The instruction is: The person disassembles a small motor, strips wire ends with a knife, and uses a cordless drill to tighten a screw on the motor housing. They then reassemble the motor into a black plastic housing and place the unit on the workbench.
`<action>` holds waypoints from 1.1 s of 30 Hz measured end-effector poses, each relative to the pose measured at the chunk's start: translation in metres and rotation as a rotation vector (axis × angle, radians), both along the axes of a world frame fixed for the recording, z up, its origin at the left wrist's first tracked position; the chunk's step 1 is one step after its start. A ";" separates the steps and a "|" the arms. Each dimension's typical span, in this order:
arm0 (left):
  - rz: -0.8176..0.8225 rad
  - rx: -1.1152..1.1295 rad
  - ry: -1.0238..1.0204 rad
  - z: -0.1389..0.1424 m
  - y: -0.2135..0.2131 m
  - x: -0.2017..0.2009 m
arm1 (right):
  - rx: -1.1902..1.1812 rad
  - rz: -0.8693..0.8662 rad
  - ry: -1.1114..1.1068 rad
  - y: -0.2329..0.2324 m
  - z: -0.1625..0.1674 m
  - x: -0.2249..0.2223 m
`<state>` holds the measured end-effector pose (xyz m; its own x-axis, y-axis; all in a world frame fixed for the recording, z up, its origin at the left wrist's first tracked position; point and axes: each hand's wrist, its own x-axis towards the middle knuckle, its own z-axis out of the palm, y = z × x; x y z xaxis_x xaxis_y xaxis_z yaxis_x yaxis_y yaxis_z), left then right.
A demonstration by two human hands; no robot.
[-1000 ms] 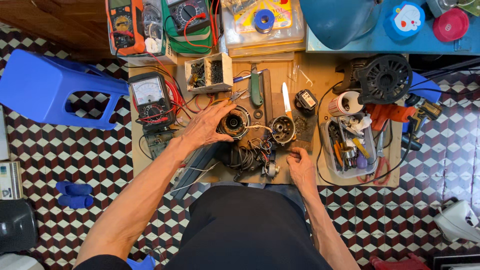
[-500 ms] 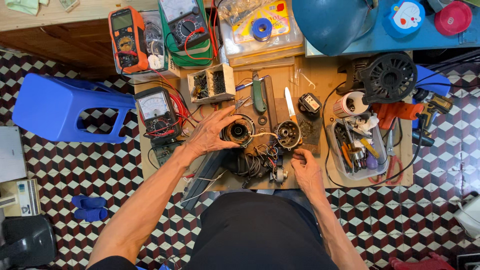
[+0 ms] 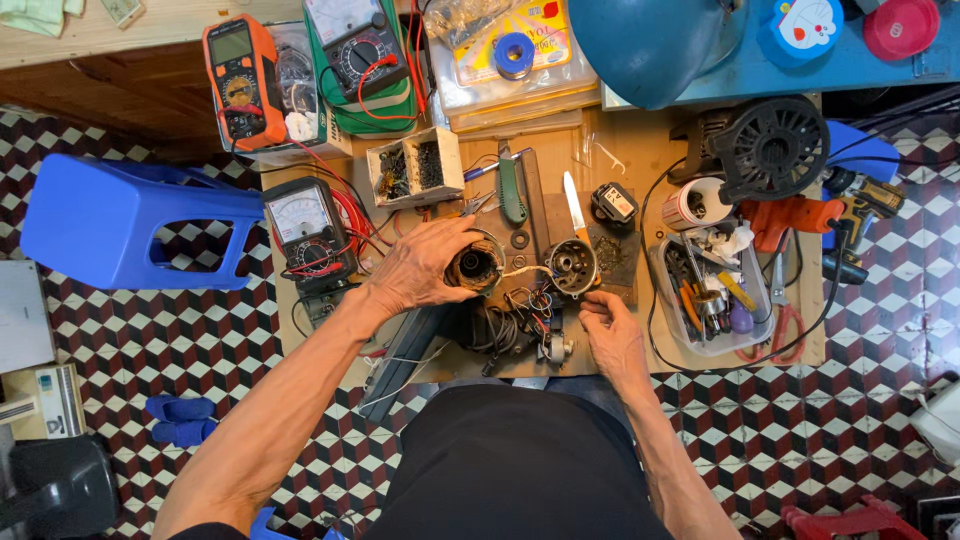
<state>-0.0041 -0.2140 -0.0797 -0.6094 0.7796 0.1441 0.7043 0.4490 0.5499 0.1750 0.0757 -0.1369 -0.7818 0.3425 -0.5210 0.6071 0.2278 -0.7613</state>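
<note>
Near the table's front edge, the left hand [image 3: 425, 268] grips the stator [image 3: 473, 267] while the right hand [image 3: 612, 335] seems pinched on wires beside the housing [image 3: 572, 267], motor apart, unassembled.

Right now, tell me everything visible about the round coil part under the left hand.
The round coil part is a small ring-shaped motor piece, with coppery-brown windings around a dark hollow centre and a pale metal rim. It lies flat, opening up, on the brown work board. The left hand grips its left edge. Thin pale wires run from it to the grey metal housing beside it.
</note>
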 end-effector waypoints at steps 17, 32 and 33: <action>-0.274 -0.105 0.116 0.070 0.070 -0.001 | -0.225 -0.189 0.111 0.013 0.036 0.010; -0.974 -0.062 0.604 0.038 0.203 -0.020 | -1.128 -0.168 0.127 0.092 0.014 -0.047; -0.993 -0.048 0.608 0.038 0.210 -0.021 | -1.161 -0.202 0.148 0.097 0.012 -0.041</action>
